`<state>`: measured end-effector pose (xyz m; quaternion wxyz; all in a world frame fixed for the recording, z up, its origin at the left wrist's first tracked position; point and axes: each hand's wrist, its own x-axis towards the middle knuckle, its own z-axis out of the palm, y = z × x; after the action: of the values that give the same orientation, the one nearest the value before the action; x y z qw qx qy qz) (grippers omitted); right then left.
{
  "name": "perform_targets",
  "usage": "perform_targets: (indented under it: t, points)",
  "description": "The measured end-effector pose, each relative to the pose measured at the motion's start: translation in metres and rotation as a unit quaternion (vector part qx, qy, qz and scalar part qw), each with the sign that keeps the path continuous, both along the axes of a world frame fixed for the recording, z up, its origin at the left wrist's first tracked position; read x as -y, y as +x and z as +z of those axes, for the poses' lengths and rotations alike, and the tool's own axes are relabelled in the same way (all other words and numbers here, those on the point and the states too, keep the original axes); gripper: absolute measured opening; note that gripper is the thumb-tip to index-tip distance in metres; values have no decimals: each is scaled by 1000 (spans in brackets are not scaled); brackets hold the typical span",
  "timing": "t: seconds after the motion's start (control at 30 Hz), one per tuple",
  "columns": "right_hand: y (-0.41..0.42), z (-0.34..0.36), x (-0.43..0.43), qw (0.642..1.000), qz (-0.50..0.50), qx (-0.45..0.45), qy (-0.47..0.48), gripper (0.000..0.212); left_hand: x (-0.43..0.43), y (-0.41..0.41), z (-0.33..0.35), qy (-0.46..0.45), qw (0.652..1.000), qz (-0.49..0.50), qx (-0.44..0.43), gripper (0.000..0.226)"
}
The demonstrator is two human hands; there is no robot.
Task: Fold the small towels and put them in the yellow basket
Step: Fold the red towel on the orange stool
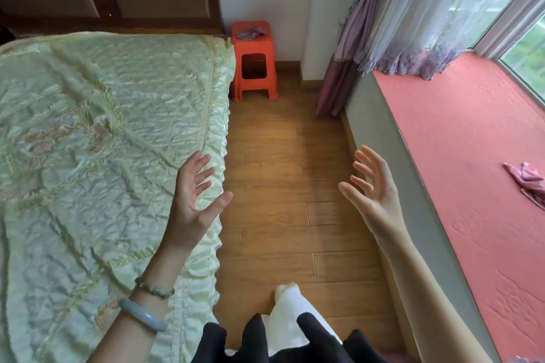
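Note:
My left hand (196, 200) hovers palm up over the right edge of the bed, fingers spread and holding nothing. My right hand (373, 188) is raised over the wooden floor beside the window ledge, fingers spread and empty too. A crumpled pink towel (528, 181) lies on the coral-red window ledge (460, 156) at the far right, well clear of both hands. No yellow basket is in view.
A bed with a pale green quilted cover (103, 141) fills the left half. An orange plastic stool (255, 60) with small items on top stands by the far wall. Purple curtains (348, 38) hang at the ledge's far end. A strip of wooden floor (283, 156) runs between bed and ledge.

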<state>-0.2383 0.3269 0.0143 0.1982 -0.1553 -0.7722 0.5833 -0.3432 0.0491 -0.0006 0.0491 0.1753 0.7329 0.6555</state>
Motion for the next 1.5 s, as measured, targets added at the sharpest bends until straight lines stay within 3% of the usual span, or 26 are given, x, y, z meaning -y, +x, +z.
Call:
perform_targets:
  t: [0.93,1.5]
  points:
    - [-490,-24,-178,997,74,25,-10,67,-171,-449,-13,-6,998,67,13,83]
    - [-838,-14,-231,999,20,23,-12,66,-237,-817,-14,-26,999,5,19,81]
